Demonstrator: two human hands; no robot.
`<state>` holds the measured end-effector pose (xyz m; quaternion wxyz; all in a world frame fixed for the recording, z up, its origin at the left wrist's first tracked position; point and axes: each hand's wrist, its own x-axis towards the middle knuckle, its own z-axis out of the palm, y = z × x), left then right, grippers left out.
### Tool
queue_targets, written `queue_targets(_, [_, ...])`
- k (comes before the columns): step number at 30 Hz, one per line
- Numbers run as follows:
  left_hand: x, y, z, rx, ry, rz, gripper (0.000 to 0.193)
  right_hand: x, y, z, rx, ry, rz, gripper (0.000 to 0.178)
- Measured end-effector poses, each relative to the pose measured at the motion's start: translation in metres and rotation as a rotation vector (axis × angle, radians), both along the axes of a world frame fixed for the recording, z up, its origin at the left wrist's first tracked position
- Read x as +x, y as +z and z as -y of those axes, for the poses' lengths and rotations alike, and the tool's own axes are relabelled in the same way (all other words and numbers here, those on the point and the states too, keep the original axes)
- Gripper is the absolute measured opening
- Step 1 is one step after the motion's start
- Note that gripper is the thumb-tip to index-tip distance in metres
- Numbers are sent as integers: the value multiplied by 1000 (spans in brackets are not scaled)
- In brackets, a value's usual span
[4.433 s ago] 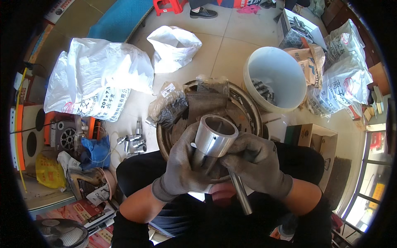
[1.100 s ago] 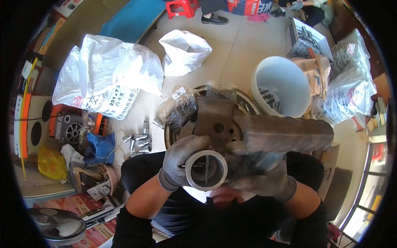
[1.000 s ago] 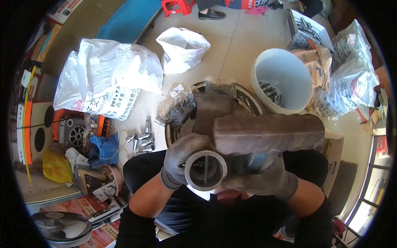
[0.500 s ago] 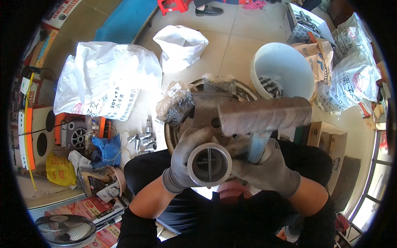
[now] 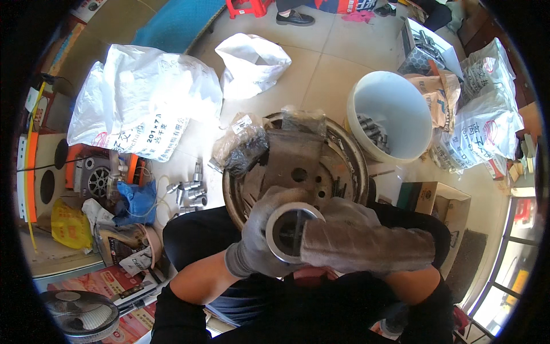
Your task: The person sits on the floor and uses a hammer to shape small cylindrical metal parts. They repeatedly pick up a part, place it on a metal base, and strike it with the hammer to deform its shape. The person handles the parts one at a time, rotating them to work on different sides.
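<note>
Both my hands wear grey work gloves. My left hand is closed round a short, thick-walled metal tube, whose round open end faces up; its inside is dark. My right hand grips a hammer, mostly hidden under the hammer's long brown head. The hammer head lies across the view just right of the tube and covers part of its rim. Beyond my hands stands a worn round metal rim with a dark metal block on it. Small dark pins lie inside the rim.
Several shiny metal fittings lie on the floor at left. A white bucket with metal parts stands at far right, near a box of parts. White sacks lie at far left; an open cardboard box sits right of my knee.
The hammer head has come down in the view toward my body, and now hides its handle and part of the tube's rim. My left hand keeps its hold on the tube.
</note>
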<state>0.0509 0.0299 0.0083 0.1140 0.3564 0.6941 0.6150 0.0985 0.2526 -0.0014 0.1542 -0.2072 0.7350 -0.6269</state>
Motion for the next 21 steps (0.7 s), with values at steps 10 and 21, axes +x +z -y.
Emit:
queue_targets(10, [-9,3,-25,111,278,309,80,-2,46,11,-359,-392,321,19])
queue_targets(21, [-7,33,-5,-74,24,-101,87,-1,50,15,-282,-301,-128,38])
